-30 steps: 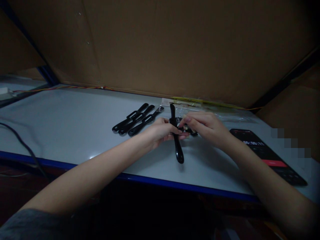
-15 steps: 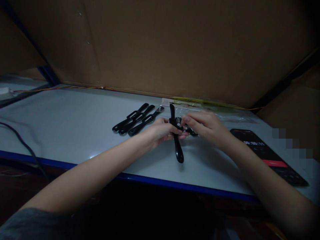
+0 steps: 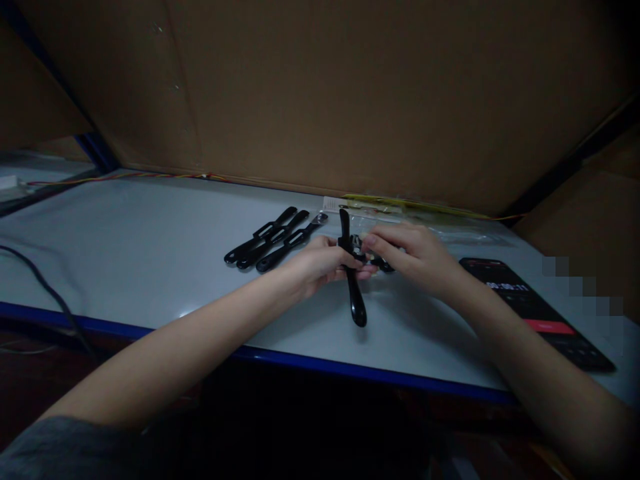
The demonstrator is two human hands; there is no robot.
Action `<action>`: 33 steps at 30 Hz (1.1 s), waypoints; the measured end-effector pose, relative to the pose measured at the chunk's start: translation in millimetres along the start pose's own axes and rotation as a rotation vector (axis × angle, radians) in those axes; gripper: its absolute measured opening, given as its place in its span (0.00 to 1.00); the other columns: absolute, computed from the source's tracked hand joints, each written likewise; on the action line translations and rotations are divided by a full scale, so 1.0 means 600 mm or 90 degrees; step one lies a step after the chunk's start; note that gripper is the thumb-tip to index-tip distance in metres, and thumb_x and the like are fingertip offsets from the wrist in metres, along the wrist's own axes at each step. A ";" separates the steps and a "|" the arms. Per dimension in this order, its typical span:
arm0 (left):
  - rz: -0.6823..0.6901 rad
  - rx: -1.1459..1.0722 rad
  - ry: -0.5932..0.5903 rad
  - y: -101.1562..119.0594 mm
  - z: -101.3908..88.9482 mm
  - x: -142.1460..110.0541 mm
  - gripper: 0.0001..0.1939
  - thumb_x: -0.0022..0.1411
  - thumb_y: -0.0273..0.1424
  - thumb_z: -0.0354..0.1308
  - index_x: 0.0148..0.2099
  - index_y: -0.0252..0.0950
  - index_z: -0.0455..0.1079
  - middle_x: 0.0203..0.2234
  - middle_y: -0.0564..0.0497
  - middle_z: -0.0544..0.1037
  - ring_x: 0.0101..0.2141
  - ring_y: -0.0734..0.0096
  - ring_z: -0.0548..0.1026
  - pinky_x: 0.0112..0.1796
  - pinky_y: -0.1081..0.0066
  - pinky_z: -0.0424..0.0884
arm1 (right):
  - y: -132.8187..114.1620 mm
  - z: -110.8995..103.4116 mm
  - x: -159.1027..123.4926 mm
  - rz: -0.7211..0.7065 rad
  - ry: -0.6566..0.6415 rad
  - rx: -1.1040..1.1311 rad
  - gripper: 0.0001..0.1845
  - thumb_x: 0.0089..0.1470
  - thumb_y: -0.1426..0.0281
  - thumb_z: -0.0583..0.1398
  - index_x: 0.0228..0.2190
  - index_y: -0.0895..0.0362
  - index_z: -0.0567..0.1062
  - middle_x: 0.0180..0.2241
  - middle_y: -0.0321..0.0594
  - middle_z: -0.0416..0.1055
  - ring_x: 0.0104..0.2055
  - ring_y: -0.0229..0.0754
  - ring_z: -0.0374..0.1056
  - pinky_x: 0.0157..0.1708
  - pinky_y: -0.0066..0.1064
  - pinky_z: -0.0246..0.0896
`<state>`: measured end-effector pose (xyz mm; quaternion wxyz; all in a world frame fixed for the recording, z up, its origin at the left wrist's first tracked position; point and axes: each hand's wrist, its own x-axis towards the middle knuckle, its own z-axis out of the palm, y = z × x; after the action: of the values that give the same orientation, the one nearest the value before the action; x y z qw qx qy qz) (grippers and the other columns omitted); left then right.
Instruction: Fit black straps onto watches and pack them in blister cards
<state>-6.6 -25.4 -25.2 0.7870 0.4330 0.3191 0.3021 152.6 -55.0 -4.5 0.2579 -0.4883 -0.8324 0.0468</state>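
My left hand (image 3: 320, 265) is closed around the middle of a long black plastic handle (image 3: 357, 303), its ends sticking out above and below the fingers. Against the handle's right side, a small shiny metal-looking part (image 3: 357, 243) shows between the hands. My right hand (image 3: 413, 250) is closed, thumb and fingers pinched at that part; what they grip is mostly hidden. Another dark piece (image 3: 386, 266) shows below the right fingers. To the left lie several similar black handles (image 3: 270, 243) with rectangular openings in their middles.
Behind the hands are clear plastic bags (image 3: 465, 233) and a white label (image 3: 334, 203). A phone (image 3: 535, 310) with a timer lies at the right. A dark cable (image 3: 43, 280) crosses the table's left edge. Cardboard (image 3: 350, 93) walls the back.
The right fingers have shifted very slightly at the small part. The left hand and black handle are nearly still.
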 end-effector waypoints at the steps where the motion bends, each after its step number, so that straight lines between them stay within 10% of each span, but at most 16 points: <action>1: 0.001 0.003 0.006 0.000 0.001 0.000 0.11 0.51 0.08 0.50 0.32 0.25 0.67 0.25 0.45 0.76 0.27 0.74 0.77 0.37 0.71 0.74 | -0.001 0.001 0.000 -0.006 -0.009 0.021 0.22 0.59 0.58 0.48 0.24 0.56 0.71 0.20 0.36 0.65 0.23 0.36 0.60 0.25 0.30 0.48; 33: 0.009 0.019 0.037 0.004 0.005 -0.004 0.11 0.50 0.10 0.53 0.34 0.27 0.66 0.22 0.51 0.74 0.24 0.76 0.75 0.35 0.71 0.74 | -0.003 -0.002 0.003 -0.015 -0.014 -0.038 0.18 0.59 0.61 0.49 0.26 0.55 0.72 0.19 0.35 0.65 0.24 0.37 0.59 0.26 0.30 0.47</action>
<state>-6.0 -27.8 -21.2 0.7688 0.4379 0.3430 0.3156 151.1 -54.7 -2.4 0.2345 -0.4851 -0.8421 0.0240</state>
